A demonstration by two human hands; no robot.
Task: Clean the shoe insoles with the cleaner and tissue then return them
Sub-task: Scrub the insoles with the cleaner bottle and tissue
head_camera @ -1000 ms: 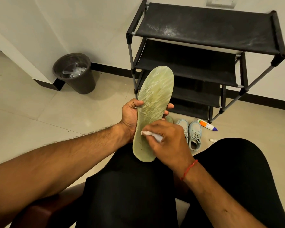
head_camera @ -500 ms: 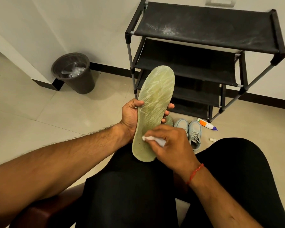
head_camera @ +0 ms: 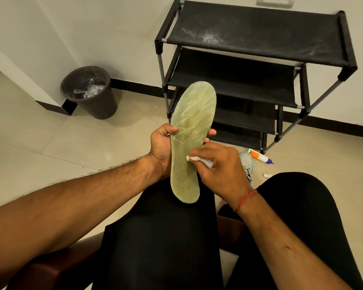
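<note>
Head cam shows the left hand (head_camera: 161,147) wrapped round the middle of a greenish insole (head_camera: 191,130), held toe-up over the lap (head_camera: 166,237), while the right hand (head_camera: 220,170) pinches a wadded white tissue (head_camera: 197,159) against its lower half. Down on the floor (head_camera: 50,143) beyond, a light blue sneaker (head_camera: 246,164) and the cleaner bottle (head_camera: 259,156) lie right by the foot of the black shoe rack (head_camera: 249,34).

Left hand (head_camera: 162,143) gripping green insole (head_camera: 190,139) upright over lap, right hand (head_camera: 220,168) pressing white tissue (head_camera: 198,159) to it, shoe rack (head_camera: 260,65) behind
</note>
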